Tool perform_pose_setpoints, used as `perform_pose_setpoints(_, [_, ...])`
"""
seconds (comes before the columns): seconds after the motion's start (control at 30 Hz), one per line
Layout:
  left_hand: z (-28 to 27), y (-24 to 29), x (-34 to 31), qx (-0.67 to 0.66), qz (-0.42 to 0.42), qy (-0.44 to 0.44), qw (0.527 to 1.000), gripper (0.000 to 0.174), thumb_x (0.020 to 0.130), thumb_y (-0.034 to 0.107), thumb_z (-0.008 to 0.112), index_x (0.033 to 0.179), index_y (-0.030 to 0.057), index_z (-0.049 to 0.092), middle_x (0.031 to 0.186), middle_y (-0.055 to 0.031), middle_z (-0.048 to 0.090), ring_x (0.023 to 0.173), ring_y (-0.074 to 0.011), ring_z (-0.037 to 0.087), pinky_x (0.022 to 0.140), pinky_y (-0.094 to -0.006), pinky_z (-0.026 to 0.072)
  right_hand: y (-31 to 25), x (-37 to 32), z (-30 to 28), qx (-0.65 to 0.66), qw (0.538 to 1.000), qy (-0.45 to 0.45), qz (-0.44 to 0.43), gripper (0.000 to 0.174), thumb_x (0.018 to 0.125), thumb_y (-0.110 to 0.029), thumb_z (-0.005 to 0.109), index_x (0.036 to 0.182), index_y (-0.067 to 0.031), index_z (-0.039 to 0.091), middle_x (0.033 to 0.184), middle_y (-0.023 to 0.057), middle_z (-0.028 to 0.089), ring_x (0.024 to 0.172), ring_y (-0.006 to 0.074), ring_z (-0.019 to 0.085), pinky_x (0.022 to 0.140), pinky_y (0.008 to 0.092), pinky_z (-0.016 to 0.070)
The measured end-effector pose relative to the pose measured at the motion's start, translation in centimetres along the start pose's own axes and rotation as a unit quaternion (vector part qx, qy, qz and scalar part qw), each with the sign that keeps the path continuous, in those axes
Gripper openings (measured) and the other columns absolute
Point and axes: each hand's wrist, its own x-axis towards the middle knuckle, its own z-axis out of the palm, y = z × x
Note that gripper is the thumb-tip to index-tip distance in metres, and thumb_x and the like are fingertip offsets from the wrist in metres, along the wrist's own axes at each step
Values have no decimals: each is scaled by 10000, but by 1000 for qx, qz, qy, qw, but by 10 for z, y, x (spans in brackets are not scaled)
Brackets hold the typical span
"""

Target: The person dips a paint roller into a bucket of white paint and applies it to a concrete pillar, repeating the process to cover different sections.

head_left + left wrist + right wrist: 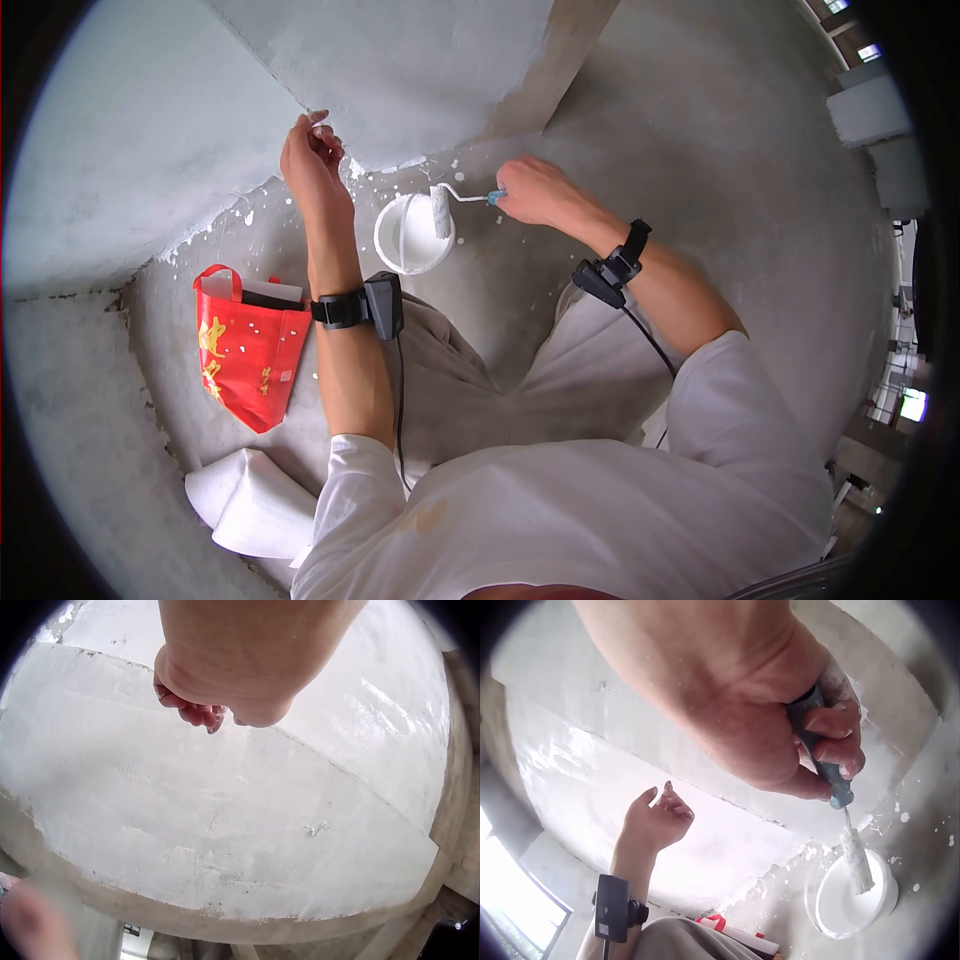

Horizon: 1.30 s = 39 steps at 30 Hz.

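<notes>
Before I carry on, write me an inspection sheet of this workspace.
Surface: grey floor, white-spattered near the white bucket.
Job's things: paint roller, its head over the bucket's opening.
Clutter: red bag and folded white item, left in the head view.
Grips: right grip holds the roller's handle; left grip, loosely curled, holds nothing visible.
Cables: left black cable and right black cable, one at each wrist.
Surroundings: pale wall ahead and left; bright openings at the head view's right edge.

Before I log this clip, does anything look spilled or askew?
Yes: white splatters dot the grey floor around the bucket and along the foot of the wall; being outside the bucket, they look spilled. The bucket itself stands upright.
</notes>
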Motion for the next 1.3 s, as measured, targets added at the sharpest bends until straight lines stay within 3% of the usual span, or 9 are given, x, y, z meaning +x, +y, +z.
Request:
perform_pose_setpoints(0.17, [4,-2,0,4,-6,-2,1000,259,951,218,525,930,-16,633,651,-5,465,586,-96,424,553,-244,336,-11,-15,-8,35,996,-68,52,278,867,-215,654,893,60,684,925,256,673,901,420,645,786,475,515])
perform_pose_setpoints(0.4, [7,-9,1,-9,-13,-19,1000,249,952,214,524,929,-11,629,648,4,456,585,-90,414,550,-238,321,0,-15,5,42,996,-37,64,268,883,-226,641,888,41,664,853,241,660,844,410,632,756,476,485])
perform_pose_setpoints(0.53, [8,-5,-1,-13,-8,-19,1000,244,950,212,531,919,-7,632,649,9,450,582,-87,411,546,-237,317,9,-27,-36,36,995,-22,88,305,894,-234,611,907,65,668,875,257,666,884,418,637,778,476,499])
perform_pose_setpoints(0.6, [8,-6,1,-14,-2,-21,1000,242,947,213,536,908,-5,634,650,10,450,580,-86,410,542,-236,314,21,-38,-58,64,994,-13,82,258,901,-220,616,839,30,628,738,151,645,645,273,610,598,399,462])
perform_pose_setpoints(0.63, [8,-8,1,-10,2,-20,1000,240,944,213,541,897,-3,636,650,12,450,578,-85,410,538,-234,310,28,-43,-68,56,995,-6,83,258,901,-220,616,839,30,628,738,151,645,645,273,610,598,399,462])
perform_pose_setpoints(0.7, [12,-7,-3,-18,17,-17,1000,234,936,209,551,879,0,640,647,18,437,574,-80,399,530,-230,299,38,-53,-84,248,964,10,96,233,915,-222,611,867,6,601,687,62,604,561,126,520,510,295,407])
perform_pose_setpoints(0.8, [16,-4,-6,25,74,6,997,236,946,207,550,887,-3,638,644,28,400,575,-65,362,527,-225,279,29,-74,-114,361,925,41,109,194,936,-215,590,904,-24,584,687,-2,557,560,41,444,481,223,349])
perform_pose_setpoints(1.03, [21,-9,-10,21,136,-16,990,276,975,236,520,882,6,642,653,36,404,593,-45,358,529,-221,278,6,-136,-171,477,860,153,100,154,962,-212,553,911,-69,583,717,-33,526,556,10,398,461,179,278])
perform_pose_setpoints(1.3, [17,-14,-4,41,91,-8,995,276,974,236,507,877,16,641,659,34,412,602,-45,375,535,-210,295,-15,-165,-234,541,776,316,69,146,949,-209,576,907,-70,556,740,-9,532,562,19,401,456,178,291])
